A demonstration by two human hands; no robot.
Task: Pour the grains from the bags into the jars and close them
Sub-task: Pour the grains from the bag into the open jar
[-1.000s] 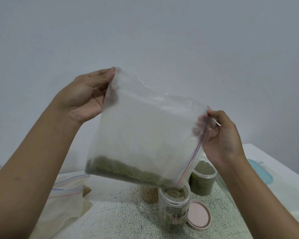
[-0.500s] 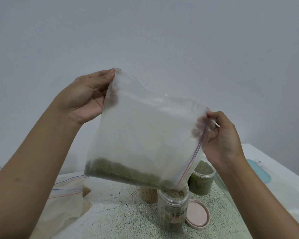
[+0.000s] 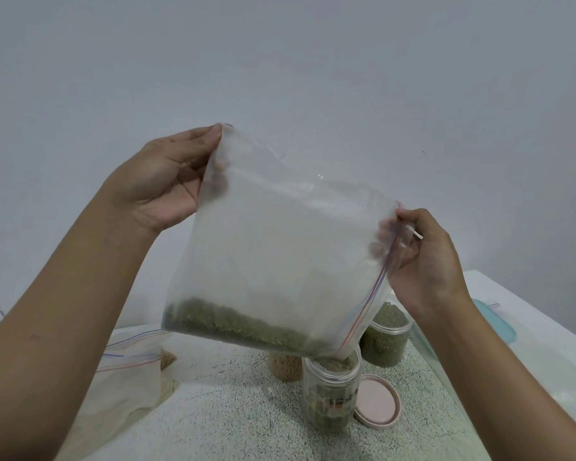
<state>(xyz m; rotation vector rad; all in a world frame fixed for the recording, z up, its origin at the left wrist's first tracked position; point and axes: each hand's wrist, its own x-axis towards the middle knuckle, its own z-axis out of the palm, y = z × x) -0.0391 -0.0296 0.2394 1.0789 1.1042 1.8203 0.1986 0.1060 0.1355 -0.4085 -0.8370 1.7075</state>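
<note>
Only one view: a wide-angle cam on the person's head, facing forward and slightly down. A plain pale wall (image 3: 280,61) fills the top half and the speckled grey table (image 3: 230,427) sits low. The clear plastic zip bag (image 3: 280,244) hangs mid-frame, pretty close to the lens, with forearms coming in from both bottom corners.

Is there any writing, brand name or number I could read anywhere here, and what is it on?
No text here can be read.
Label on the front jar: coloured print, too small and blurred to read.
Held bag: no print visible, only its coloured zip lines.
Pink lid: plain, no writing visible.
</note>
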